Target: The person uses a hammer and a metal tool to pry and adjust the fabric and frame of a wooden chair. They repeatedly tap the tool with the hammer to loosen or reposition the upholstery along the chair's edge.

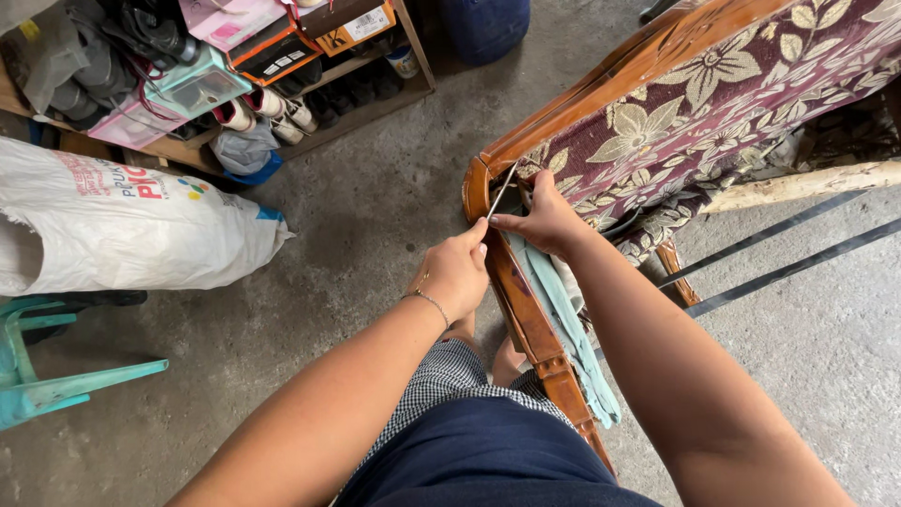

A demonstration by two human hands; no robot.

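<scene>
A wooden chair frame [514, 299] with maroon floral upholstery [713, 113] lies tipped in front of me. My left hand [455, 272] is closed on a thin metal rod-like tool [501, 192] whose tip rests at the curved corner of the frame. My right hand [544, 221] pinches the fabric edge beside that corner, close to the tool. Pale teal cloth strips [563, 324] hang down along the wooden rail below my right hand.
A white printed sack [122, 225] lies on the concrete floor at left. Behind it, a wooden shoe rack [282, 94] holds shoes and boxes. A teal plastic chair [38, 376] sits at lower left. Dark straps [788, 249] and a pale wooden pole [807, 183] run at right.
</scene>
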